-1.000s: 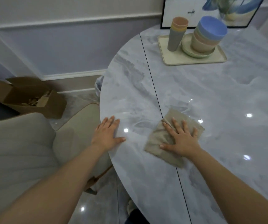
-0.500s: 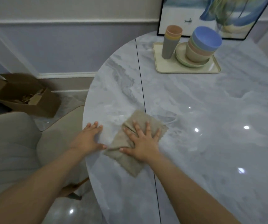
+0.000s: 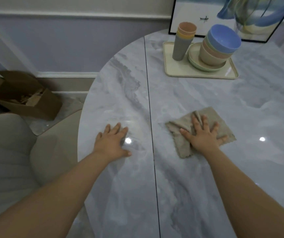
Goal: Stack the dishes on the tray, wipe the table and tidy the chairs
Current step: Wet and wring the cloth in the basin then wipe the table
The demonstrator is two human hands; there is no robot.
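Observation:
My right hand (image 3: 203, 135) presses flat, fingers spread, on a beige cloth (image 3: 180, 143) lying on the grey marble table (image 3: 206, 186), right of the table's seam. My left hand (image 3: 112, 142) rests flat on the tabletop near its left edge, holding nothing. At the far end stands a cream tray (image 3: 169, 69) with stacked cups (image 3: 183, 43), a pile of bowls (image 3: 221, 45) topped by a blue one, and plates (image 3: 193, 56) under them. A beige upholstered chair (image 3: 9, 152) stands at the left of the table.
An open cardboard box (image 3: 26, 98) sits on the floor by the wall at left. A framed picture (image 3: 223, 14) leans against the wall behind the tray. The table's curved left edge runs above the chair seat.
My right hand has slid the cloth from left of the seam to its right side. My left hand has stayed flat near the left edge.

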